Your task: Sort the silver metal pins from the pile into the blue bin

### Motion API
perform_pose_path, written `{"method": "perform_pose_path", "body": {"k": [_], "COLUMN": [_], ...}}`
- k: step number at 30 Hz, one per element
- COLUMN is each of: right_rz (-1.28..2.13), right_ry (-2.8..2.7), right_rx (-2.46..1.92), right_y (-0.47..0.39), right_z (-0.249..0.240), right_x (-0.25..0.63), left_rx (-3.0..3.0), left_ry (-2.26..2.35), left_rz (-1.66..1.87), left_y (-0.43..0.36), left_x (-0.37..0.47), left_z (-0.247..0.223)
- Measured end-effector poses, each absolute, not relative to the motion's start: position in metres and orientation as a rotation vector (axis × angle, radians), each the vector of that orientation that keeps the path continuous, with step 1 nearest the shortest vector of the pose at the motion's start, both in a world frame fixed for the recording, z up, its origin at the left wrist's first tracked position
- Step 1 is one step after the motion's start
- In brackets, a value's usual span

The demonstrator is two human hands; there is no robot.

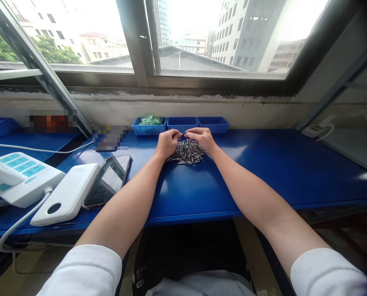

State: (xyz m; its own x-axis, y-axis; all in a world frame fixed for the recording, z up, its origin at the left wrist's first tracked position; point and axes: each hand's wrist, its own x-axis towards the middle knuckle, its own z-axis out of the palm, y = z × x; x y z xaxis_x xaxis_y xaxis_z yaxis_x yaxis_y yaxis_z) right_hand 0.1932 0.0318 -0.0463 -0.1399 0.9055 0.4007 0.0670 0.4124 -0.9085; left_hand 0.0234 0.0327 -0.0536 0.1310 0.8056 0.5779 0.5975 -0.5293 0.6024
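Note:
My left hand (pixel 168 143) and my right hand (pixel 202 139) meet above a pile of small metal pins (pixel 188 153) on the blue table. Between the fingertips of both hands runs a thin dark metal pin (pixel 183 134), pinched from each side. It looks like those in the pile, though its ends are hidden by my fingers. The heap, of many short silvery rods lying in all directions, spreads just below and between my wrists.
Behind my hands stand three joined blue bins (pixel 182 125), the left one holding green plastic packets (pixel 151 120). To the left lie a phone (pixel 109 181), a white power bank (pixel 68 193) and a white power strip (pixel 23 176) with cables. A metal shelf post (pixel 63 94) rises at left.

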Motion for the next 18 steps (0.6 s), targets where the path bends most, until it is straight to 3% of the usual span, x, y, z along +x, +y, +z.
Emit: {"method": "perform_pose_path", "body": {"k": [18], "right_rz": [1.020], "right_ry": [-1.487], "right_rx": [-0.883], "right_y": [0.0331], "right_z": [-0.0467], "right_x": [0.1967], "left_rx": [2.239], "left_ry": [1.334], "left_rz": [1.369], "left_y": [0.0326], "left_x": [0.0224], "left_z": [-0.0562]}}
